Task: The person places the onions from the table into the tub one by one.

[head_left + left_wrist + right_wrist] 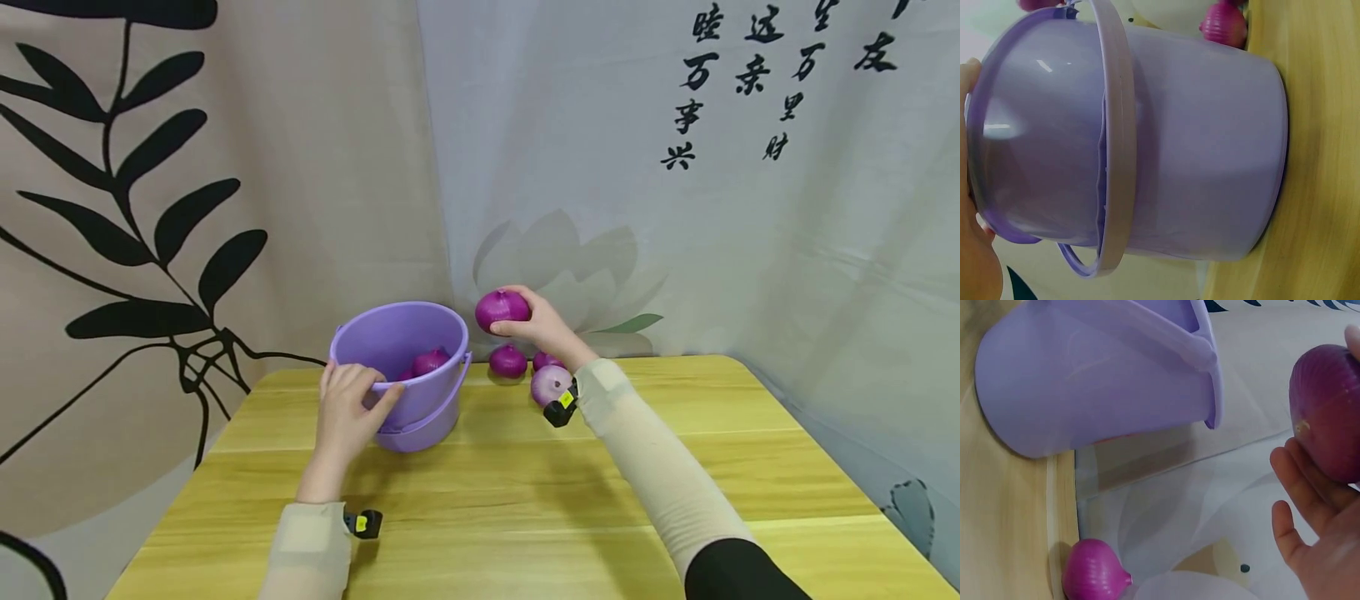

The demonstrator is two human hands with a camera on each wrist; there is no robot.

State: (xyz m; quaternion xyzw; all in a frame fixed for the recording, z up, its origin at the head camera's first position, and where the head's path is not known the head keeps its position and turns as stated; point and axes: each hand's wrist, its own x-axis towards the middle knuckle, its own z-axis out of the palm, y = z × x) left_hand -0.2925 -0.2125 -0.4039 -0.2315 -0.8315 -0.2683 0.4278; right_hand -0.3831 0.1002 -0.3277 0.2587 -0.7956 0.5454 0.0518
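A purple bucket (420,404) stands upright at the table's far side, with red onions (430,361) inside it. My left hand (349,408) grips the bucket's near-left rim, fingers over the edge and thumb along the front. Its handle (1121,137) hangs down against the outer wall. Up to the right of the bucket, my right hand (534,321) holds a red onion (501,310) in the air, thumb below and fingers behind. Under that hand, a red onion (507,362), another onion partly hidden behind it (547,360) and a paler onion (551,385) lie on the table.
The wooden table (480,517) reaches back to a hanging cloth (360,167) with printed leaves and writing. The onions on the table lie near its back edge, right of the bucket. A black curved object (33,562) shows at the lower left.
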